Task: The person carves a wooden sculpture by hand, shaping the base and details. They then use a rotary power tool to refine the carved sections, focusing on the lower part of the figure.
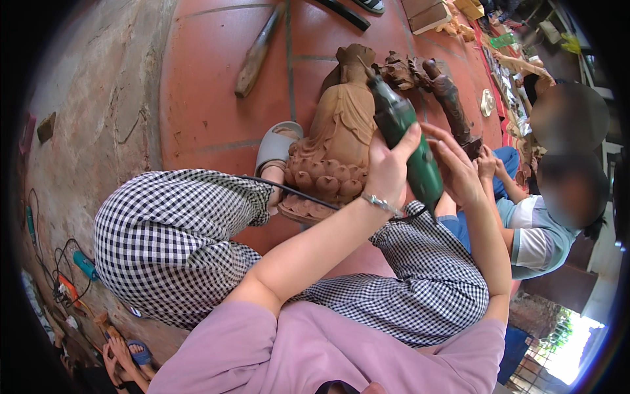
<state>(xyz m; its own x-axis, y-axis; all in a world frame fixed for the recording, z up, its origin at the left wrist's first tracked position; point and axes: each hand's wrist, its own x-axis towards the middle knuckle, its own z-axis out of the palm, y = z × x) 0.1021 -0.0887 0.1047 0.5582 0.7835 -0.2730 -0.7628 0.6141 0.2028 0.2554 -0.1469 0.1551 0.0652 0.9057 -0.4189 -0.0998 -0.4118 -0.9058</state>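
A light brown carved wooden statue (338, 131) of a seated figure on a lotus base stands on the red tiled floor between my checked-trouser knees. A green hand-held rotary power tool (401, 125) is over it, its thin bit pointing up near the statue's head. My left hand (387, 167), with a bracelet at the wrist, grips the tool's body from the left. My right hand (459, 164) steadies the tool's other side with its fingers stretched along it. A black cord (289, 188) runs from the tool across my left knee.
A darker carved statue (451, 105) lies just right of the light one. Another person in a light blue shirt (535, 230) sits close on the right. A wooden plank (259, 52) lies at the back, a grey sandal (275, 146) beside the statue, cabled tools (84, 266) at left.
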